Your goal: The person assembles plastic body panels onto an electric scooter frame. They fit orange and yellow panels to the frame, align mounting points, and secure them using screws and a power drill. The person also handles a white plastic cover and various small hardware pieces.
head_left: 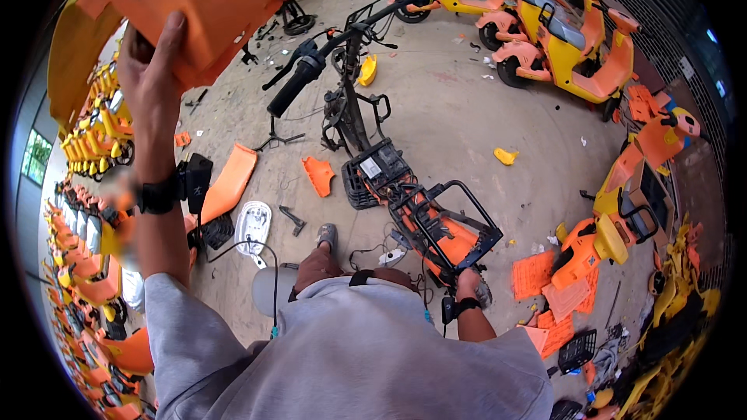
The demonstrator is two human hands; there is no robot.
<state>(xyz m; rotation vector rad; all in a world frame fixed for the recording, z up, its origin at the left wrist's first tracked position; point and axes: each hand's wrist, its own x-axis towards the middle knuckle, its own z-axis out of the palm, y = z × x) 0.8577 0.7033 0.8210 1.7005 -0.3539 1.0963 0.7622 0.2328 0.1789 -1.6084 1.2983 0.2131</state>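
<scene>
Panel (194,0), a big orange scooter body shell, is being lifted at eleven o'clock, well above the floor, its long axis running from nine toward one o'clock. Nearest, the right hand (469,284) is resting at five o'clock on the stripped scooter (405,187); whether it is closed there I cannot tell. The left hand (153,78) is clenching the panel's lower edge, thumb over the face. Beyond, loose orange pieces are lying on the concrete floor (467,109), open toward twelve, with parked scooters (560,39) crowding one o'clock.
</scene>
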